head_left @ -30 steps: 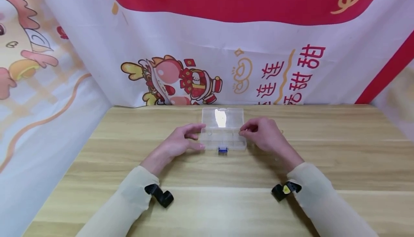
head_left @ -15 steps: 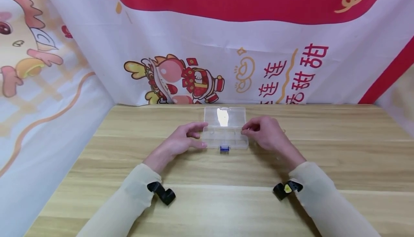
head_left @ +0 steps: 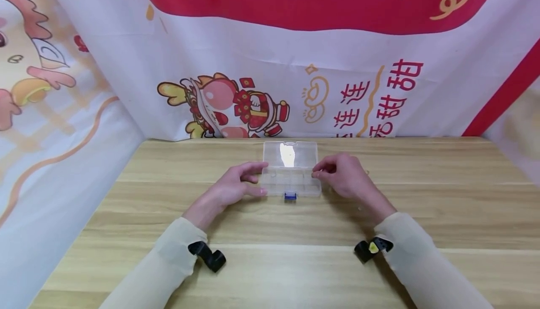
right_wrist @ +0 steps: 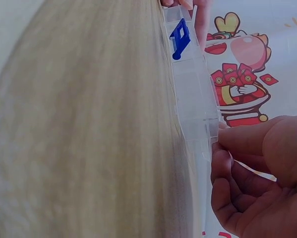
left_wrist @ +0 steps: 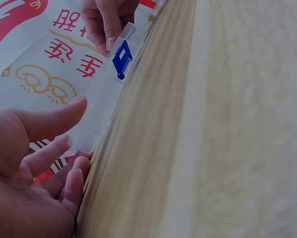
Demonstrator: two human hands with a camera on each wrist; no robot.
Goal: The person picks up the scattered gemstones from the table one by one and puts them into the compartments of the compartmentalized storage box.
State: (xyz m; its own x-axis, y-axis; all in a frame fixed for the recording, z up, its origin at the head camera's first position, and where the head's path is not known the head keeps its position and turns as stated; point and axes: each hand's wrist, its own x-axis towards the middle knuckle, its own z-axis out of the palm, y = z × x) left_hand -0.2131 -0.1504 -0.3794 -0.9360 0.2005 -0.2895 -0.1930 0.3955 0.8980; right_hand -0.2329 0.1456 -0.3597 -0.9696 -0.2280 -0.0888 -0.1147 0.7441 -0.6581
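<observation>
A clear plastic compartment box (head_left: pixel 291 187) lies on the table with its lid (head_left: pixel 305 155) swung back and its blue latch (head_left: pixel 290 196) at the front. My left hand (head_left: pixel 229 186) is at the box's left end, thumb by the front corner and fingers by the back one, loosely spread. At the right end, my right hand (head_left: pixel 347 176) holds thumb and forefinger together over a compartment. In the right wrist view the fingertips (right_wrist: pixel 222 141) pinch what looks like a thin clear divider (right_wrist: pixel 213 128); its lower part is hard to make out.
Small, indistinct clear bits (head_left: pixel 360 208) lie on the wooden table (head_left: pixel 287 271) beside the right forearm. A printed cloth (head_left: pixel 253 41) hangs behind the table's back edge, and another stretch of cloth (head_left: pixel 76 135) borders the left side.
The head view shifts slightly and comes back. Both hands and the box stay in nearly the same place, with no other visible change.
</observation>
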